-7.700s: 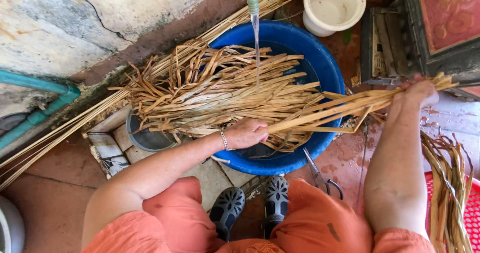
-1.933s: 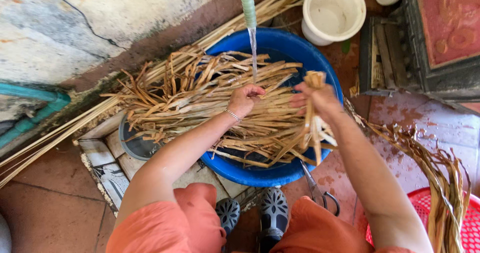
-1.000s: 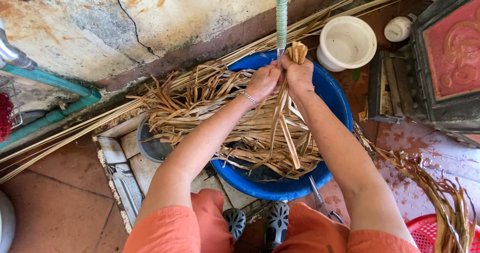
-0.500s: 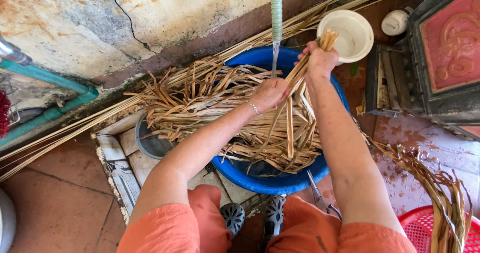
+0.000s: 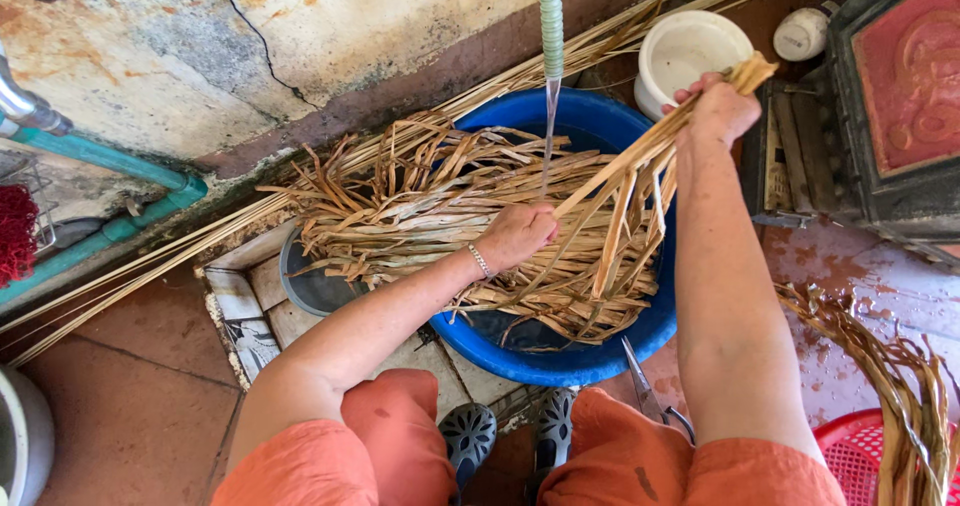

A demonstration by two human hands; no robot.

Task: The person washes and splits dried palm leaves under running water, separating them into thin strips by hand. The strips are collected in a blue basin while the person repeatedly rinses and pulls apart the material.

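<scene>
A person in orange shorts sits over a blue tub [image 5: 590, 361], dark sandals [image 5: 468, 438] on the tiled floor and scissors [image 5: 648, 398] lying just beside the tub's near rim. The tub is heaped with flat, dry tan strips [image 5: 420, 206] that spill over its left edge. The left hand [image 5: 515, 234], a bracelet on its wrist, rests closed on the lower part of a bundle [image 5: 640, 171] of these strips, near the middle of the tub. The right hand [image 5: 716, 111] is clamped around the bundle's upper end, raised past the tub's far right rim. The bundle's long axis runs on a slant, from low left in the tub up to the far right, its cut tips pointing toward a white pot [image 5: 690, 51] beyond. A thin stream of water falls from a pale green hose [image 5: 550, 16] into the tub. Half a second earlier the right hand was closer in; it has since pulled the bundle farther right, and the slant is now flatter.
</scene>
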